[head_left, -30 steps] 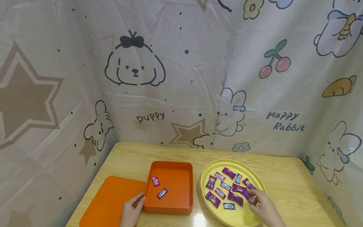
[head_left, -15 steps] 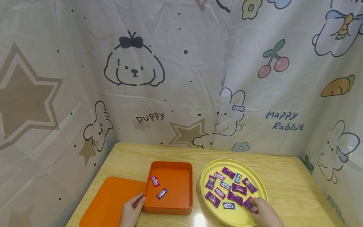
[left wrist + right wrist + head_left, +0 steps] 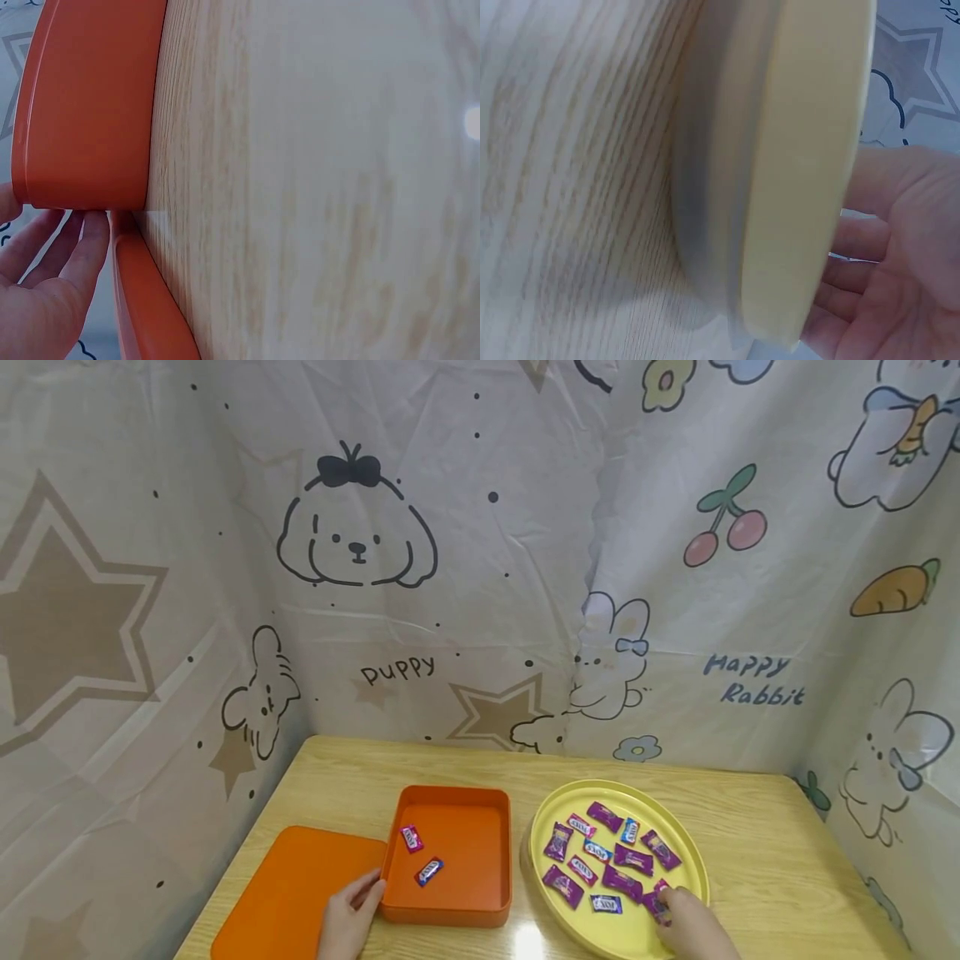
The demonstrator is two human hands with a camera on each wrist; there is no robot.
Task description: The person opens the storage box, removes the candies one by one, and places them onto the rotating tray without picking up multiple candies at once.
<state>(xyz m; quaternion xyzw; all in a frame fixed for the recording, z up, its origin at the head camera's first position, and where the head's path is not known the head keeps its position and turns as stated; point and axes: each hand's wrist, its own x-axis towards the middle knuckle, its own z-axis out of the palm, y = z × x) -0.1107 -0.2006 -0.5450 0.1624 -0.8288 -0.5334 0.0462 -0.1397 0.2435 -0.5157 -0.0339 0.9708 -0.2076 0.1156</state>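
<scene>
Two small wrapped candies, a pink one and a blue one, lie inside an orange square box. At the box's left wall is my left hand, thumb at the rim and fingers against the outside, holding it. A round yellow tray to the right carries several purple-wrapped candies and several small pink or blue ones. My right hand pinches a purple candy at the tray's right side; its fingers partly cover it. The right wrist view hides that candy behind the tray's wall.
A flat orange lid lies left of the box, close to its wall. The wooden table extends right of the tray and behind both containers. Printed cloth hangs along the back and sides.
My right hand has moved slightly toward me and then left, shifting the purple candy away from the other purple ones. My left hand and the box stay put.
</scene>
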